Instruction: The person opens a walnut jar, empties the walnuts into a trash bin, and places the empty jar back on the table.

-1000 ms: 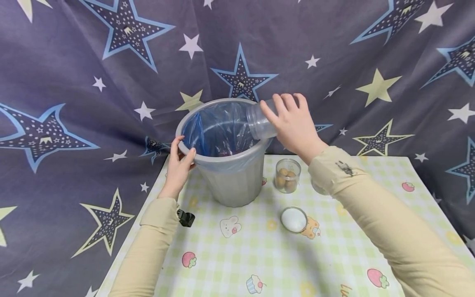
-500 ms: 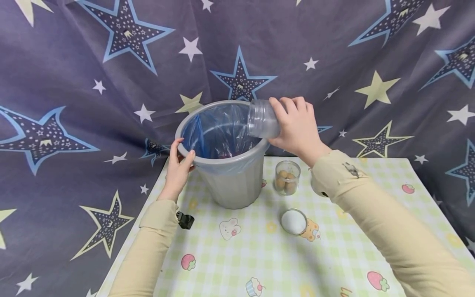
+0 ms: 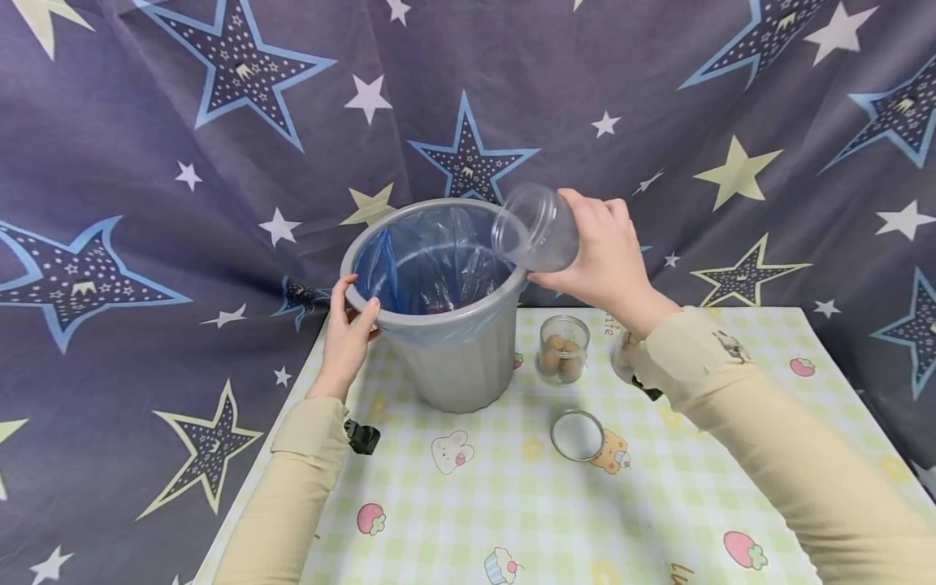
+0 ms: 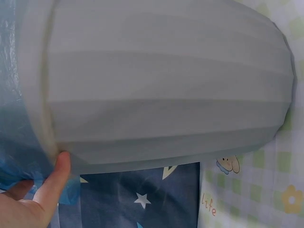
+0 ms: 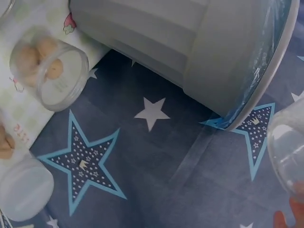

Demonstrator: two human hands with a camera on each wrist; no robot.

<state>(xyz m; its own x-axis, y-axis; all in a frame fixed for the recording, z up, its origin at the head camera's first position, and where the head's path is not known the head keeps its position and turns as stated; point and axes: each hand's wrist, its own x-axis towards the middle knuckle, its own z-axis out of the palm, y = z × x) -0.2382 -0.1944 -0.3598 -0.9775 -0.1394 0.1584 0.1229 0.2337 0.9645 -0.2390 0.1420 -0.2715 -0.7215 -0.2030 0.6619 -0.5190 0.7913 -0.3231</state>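
Clr jar tilted, mouth twd upright grey bin w/ blue liner.

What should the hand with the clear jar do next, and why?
I think the right hand should gently turn the jar upright and move it away from the bin. The jar is tipped with its open mouth toward the bin, and it looks empty, so there seems to be nothing in it to pour.
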